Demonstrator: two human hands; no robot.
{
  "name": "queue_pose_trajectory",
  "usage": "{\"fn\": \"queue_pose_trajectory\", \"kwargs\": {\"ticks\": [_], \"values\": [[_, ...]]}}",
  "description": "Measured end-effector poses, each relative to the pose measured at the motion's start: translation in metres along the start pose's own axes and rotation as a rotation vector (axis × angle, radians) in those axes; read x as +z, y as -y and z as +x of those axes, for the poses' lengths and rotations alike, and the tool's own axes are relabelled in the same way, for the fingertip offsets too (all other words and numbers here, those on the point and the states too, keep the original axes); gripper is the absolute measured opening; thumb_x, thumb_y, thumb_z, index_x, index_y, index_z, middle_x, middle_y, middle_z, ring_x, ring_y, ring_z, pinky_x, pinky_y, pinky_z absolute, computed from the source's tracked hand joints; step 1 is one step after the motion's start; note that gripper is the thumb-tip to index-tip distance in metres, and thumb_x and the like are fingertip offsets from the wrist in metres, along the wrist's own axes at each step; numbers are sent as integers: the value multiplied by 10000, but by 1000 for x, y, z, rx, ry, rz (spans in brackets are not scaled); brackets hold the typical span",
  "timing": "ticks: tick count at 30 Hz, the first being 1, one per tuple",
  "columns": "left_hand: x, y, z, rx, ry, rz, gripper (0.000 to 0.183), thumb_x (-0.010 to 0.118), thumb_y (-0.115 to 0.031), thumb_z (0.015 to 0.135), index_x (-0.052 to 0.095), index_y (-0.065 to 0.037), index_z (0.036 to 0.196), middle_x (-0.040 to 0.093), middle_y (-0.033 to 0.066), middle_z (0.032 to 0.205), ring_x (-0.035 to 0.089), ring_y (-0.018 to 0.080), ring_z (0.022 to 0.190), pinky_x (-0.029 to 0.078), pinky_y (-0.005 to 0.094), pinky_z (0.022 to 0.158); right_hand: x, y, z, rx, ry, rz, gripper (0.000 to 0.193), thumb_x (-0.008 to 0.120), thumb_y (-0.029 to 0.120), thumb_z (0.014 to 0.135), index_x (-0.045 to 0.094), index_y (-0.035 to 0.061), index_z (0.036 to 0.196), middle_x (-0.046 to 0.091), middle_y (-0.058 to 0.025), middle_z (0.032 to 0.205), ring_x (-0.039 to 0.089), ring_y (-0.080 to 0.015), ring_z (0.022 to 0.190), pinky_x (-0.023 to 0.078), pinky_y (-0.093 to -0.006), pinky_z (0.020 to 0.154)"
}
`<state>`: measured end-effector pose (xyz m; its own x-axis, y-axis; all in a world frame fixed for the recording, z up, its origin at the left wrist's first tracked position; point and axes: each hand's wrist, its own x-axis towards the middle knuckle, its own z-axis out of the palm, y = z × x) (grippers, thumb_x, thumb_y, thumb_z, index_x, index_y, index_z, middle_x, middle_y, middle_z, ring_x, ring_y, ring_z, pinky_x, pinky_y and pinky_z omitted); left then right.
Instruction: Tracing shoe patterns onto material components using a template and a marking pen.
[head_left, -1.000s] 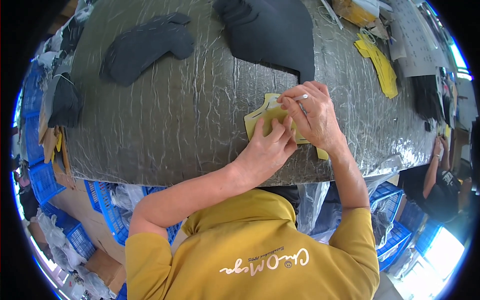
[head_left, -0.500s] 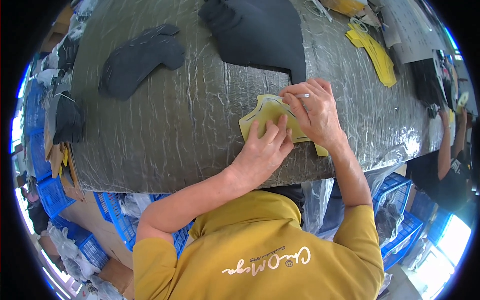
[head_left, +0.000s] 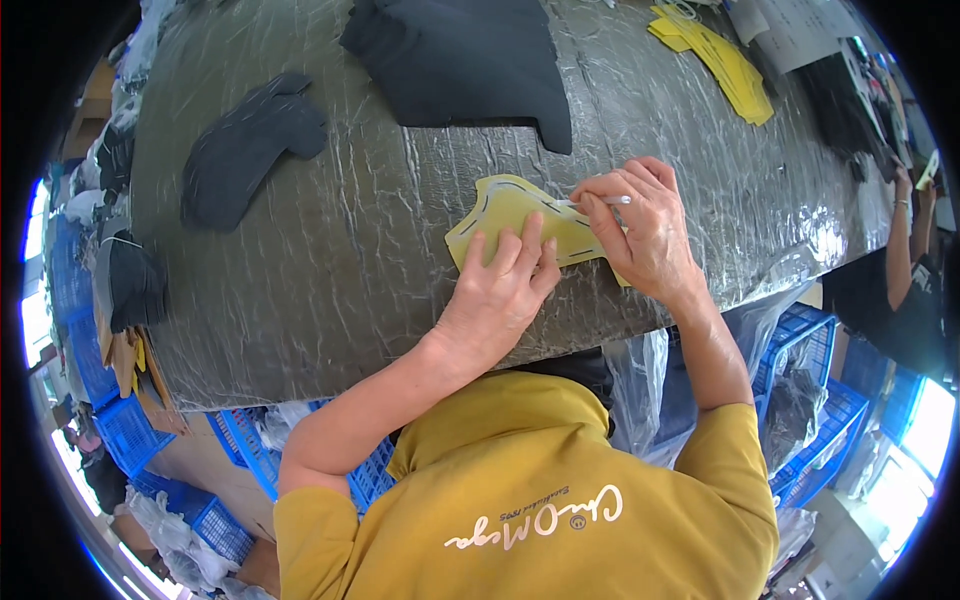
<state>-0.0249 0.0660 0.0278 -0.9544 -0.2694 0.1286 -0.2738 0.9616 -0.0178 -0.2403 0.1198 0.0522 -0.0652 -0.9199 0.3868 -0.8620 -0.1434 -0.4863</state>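
A yellow template (head_left: 515,208) with dark slots along its outline lies on the table in front of me. My left hand (head_left: 490,300) rests on its lower left part, fingers spread and pressing down. Between the thumb and fingers of my right hand (head_left: 648,232) is a slim white pen (head_left: 618,200). Its tip is at the template's upper right edge, by one of the slots. My right hand covers the template's right end. Whether anything lies beneath the template I cannot tell.
The table (head_left: 350,290) has a dark, crinkled, shiny cover. Beyond the template lies a stack of black pieces (head_left: 465,70); curved black pieces (head_left: 250,150) are at left, yellow pieces (head_left: 720,65) at far right. Blue crates (head_left: 800,350) stand below the edge. Another person's hand (head_left: 903,185) is at far right.
The pen and my right hand have moved right along the template's upper edge. My left hand still presses on the template. The whole view has shifted a little.
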Motion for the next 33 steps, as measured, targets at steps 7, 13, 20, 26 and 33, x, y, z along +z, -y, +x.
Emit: {"fn": "queue_pose_trajectory", "kwargs": {"ticks": [7,13,20,26,33], "values": [[0,0,1,17,19,21,494,637,-128,842,600,-47,1328,512,197,1483,577,309,1184,487,456,1023,4,1,-7,7,-35,28,10,698,88,905,695,97,908,701,-28,782,639,-220,757,441,-412,939],[-3,1,2,26,21,-3,484,626,-91,837,604,-32,1317,516,208,1473,575,311,1182,485,431,1033,-13,3,-19,55,9,-10,12,697,88,903,693,99,906,700,-25,777,644,-225,765,439,-411,951],[-4,1,3,31,22,-35,499,633,-37,811,607,-14,1308,521,217,1467,572,309,1167,487,417,1046,-26,1,-35,89,-16,-31,19,686,94,918,689,102,901,705,-21,781,644,-219,763,436,-412,964],[-5,1,3,34,53,-34,562,637,-2,786,593,-10,1347,517,208,1478,555,305,1156,482,407,1057,-39,-3,-48,122,-13,-69,31,672,105,931,686,102,904,707,-22,784,648,-217,766,430,-416,974],[-4,2,2,40,52,1,537,654,-40,806,601,-32,1340,508,208,1486,552,291,1149,490,438,1049,-54,-9,-57,142,35,-129,55,614,97,973,667,84,971,690,-43,856,629,-235,800,427,-422,956]]}}
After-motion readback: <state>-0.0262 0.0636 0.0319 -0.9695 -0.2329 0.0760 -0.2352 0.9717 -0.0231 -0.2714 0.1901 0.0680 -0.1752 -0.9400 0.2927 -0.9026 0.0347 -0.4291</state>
